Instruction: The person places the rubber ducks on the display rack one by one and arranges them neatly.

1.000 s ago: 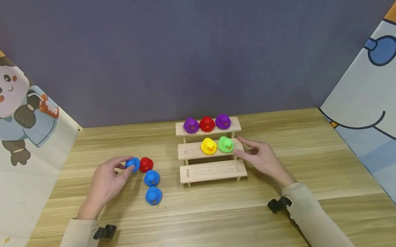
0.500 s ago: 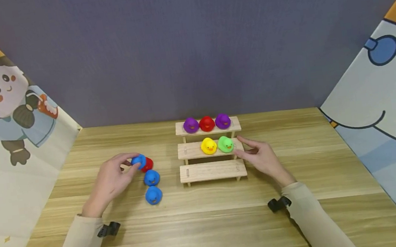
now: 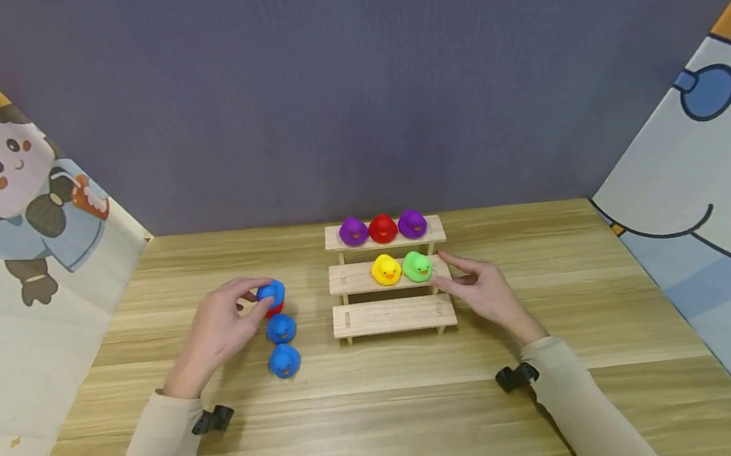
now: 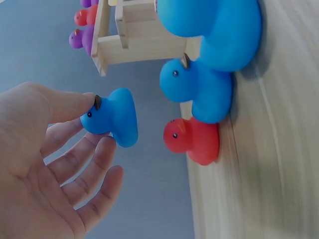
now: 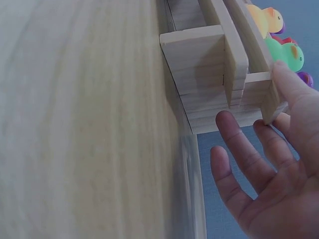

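My left hand (image 3: 256, 299) pinches a small blue duck (image 3: 271, 293) between thumb and fingers, lifted off the table just over a red duck (image 3: 273, 310) that it partly hides. In the left wrist view the held blue duck (image 4: 112, 117) hangs clear of the wood beside the red duck (image 4: 192, 142). Two more blue ducks (image 3: 280, 328) (image 3: 284, 360) sit in a line nearer me. My right hand (image 3: 442, 270) rests with relaxed fingers against the right end of a wooden three-step shelf (image 3: 393, 316), holding nothing.
The shelf's top step carries a purple duck (image 3: 353, 231), a red duck (image 3: 382, 228) and another purple duck (image 3: 411, 224). On the middle step stand a yellow duck (image 3: 385, 269) and a green duck (image 3: 416, 266). Printed cloth panels flank the wooden table (image 3: 389, 423).
My left hand has carried the blue duck to the right and up, from beside the red duck to over it. The right hand has stayed at the shelf's end.
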The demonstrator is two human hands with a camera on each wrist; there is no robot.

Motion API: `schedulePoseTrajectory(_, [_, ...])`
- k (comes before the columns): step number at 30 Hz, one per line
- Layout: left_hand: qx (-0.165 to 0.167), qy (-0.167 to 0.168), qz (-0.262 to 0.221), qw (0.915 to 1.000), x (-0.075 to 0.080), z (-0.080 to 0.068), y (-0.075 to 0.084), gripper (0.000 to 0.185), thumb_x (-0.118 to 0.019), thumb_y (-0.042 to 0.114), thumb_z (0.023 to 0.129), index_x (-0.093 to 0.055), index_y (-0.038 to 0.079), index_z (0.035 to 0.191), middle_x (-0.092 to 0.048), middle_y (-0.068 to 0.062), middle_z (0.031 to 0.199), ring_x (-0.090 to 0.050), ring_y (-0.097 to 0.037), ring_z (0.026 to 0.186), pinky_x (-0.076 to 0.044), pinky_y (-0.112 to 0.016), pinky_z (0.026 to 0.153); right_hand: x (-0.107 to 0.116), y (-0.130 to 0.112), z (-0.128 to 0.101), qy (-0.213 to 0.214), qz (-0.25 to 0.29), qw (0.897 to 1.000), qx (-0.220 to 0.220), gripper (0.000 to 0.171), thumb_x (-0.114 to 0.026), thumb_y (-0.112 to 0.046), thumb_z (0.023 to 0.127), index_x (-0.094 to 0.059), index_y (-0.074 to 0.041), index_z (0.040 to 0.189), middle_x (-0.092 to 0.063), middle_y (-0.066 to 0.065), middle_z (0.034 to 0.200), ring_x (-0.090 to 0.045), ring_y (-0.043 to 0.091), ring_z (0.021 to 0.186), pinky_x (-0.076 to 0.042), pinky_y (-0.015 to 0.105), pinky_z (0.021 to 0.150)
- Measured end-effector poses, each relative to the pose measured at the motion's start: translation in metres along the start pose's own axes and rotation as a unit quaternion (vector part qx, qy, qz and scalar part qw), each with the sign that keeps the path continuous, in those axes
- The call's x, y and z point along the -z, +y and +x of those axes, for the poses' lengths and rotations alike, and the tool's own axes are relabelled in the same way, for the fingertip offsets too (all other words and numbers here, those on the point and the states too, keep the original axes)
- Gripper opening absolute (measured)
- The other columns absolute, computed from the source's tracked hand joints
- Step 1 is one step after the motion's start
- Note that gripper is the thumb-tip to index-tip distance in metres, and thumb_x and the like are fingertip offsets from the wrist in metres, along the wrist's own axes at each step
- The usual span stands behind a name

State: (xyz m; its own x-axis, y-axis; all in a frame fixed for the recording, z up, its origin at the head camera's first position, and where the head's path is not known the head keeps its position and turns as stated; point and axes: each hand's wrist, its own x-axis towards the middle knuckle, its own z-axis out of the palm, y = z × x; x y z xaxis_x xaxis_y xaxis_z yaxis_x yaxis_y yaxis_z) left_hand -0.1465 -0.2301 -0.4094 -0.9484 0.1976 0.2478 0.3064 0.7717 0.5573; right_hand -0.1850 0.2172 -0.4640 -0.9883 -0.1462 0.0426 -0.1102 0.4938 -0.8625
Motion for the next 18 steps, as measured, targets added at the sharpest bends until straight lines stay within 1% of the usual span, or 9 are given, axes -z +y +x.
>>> schedulePoseTrajectory(5, [-0.015, 0.007, 0.004, 0.9999, -0.003, 0.003, 0.008, 0.03, -0.077, 0.017, 0.098, -0.077, 0.01, 0.128, -0.077, -0.008, 0.124, -0.071, -0.022, 0.095, -0.057, -0.041, 0.082, 0.0, 0.001, 0.0, 0.0, 0.0, 1.0, 0.002, 0.069, -0.08, -0.05, 0.094, -0.057, -0.022, 0.154, -0.054, 0.016, 0.159, -0.078, 0.034, 0.11, -0.065, 0.031, 0.083])
schedulePoseTrajectory(10, [-0.026, 0.009, 0.008, 0.9996, -0.005, 0.005, 0.016, 0.03, -0.077, 0.018, 0.098, -0.077, 0.01, 0.128, -0.077, -0.009, 0.123, -0.071, -0.026, 0.095, -0.056, -0.04, 0.081, 0.0, -0.001, -0.001, 0.0, 0.005, 1.0, 0.001, 0.069, -0.08, -0.05, 0.094, -0.058, -0.022, 0.153, -0.055, 0.015, 0.158, -0.078, 0.033, 0.109, -0.064, 0.028, 0.081])
schedulePoseTrajectory(14, [-0.02, -0.003, 0.005, 0.9998, -0.005, 0.006, 0.021, 0.031, -0.077, 0.019, 0.099, -0.076, 0.013, 0.13, -0.077, -0.007, 0.122, -0.069, -0.024, 0.094, -0.053, -0.036, 0.076, 0.001, -0.001, -0.002, -0.003, 0.007, 1.0, 0.001, 0.07, -0.08, -0.05, 0.094, -0.057, -0.022, 0.154, -0.055, 0.015, 0.159, -0.078, 0.033, 0.109, -0.065, 0.03, 0.081])
schedulePoseTrajectory(18, [-0.008, -0.016, -0.003, 0.9998, -0.005, 0.008, 0.027, 0.033, -0.076, 0.022, 0.1, -0.075, 0.016, 0.132, -0.076, -0.005, 0.12, -0.065, -0.021, 0.092, -0.048, -0.031, 0.065, 0.001, -0.002, -0.002, -0.004, 0.008, 1.0, 0.0, 0.07, -0.08, -0.051, 0.094, -0.057, -0.022, 0.154, -0.054, 0.015, 0.159, -0.078, 0.034, 0.109, -0.065, 0.032, 0.081])
